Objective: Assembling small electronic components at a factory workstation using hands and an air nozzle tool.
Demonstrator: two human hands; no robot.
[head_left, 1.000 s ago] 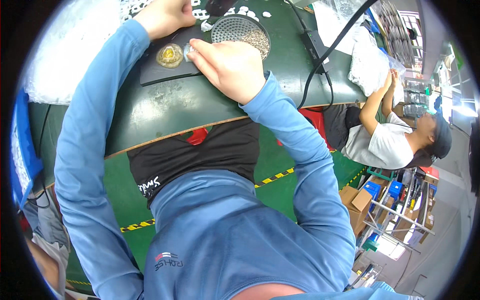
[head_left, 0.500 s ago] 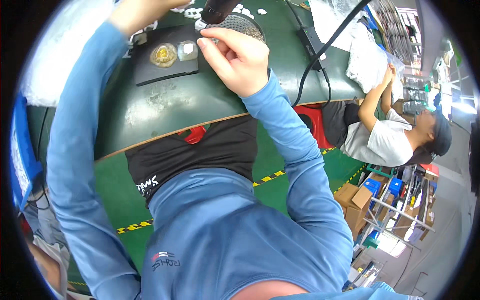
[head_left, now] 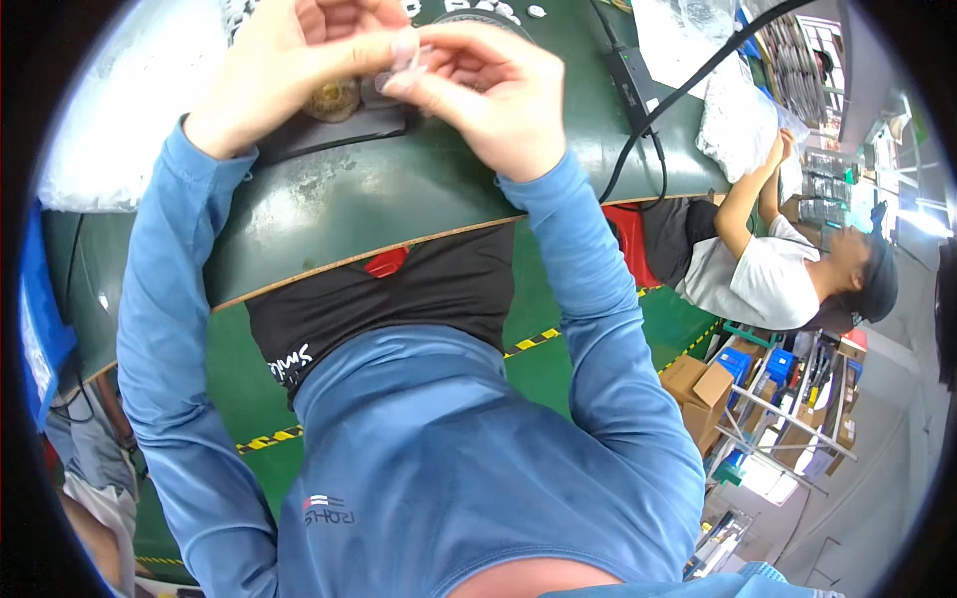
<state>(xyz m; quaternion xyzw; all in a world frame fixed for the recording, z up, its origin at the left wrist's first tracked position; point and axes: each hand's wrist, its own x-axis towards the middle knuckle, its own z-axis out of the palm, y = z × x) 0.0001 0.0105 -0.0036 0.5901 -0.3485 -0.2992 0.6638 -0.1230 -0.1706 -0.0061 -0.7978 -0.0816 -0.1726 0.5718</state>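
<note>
My left hand (head_left: 294, 65) and my right hand (head_left: 488, 85) meet over the near part of the green table. Between their fingertips is a small whitish, translucent piece (head_left: 407, 68), blurred by motion; its kind is unclear. Each hand is closed in a pinch on it. Below my left hand lies a black mat (head_left: 344, 135) with a round clear-and-yellow item (head_left: 334, 102), mostly covered by the hand. A round dark tray (head_left: 483, 17) shows its rim behind my right hand.
Small white parts (head_left: 536, 11) lie at the far edge. Right of my hands are a black power adapter (head_left: 632, 85) and a looping cable. A big white plastic bag (head_left: 130, 110) bulges at left. A seated person (head_left: 768, 269) handles another bag (head_left: 738, 120) at right.
My left hand has come down and right to join my right hand at the small piece. The dark cylindrical tool by the tray has gone out of sight. The mat's items are more covered.
</note>
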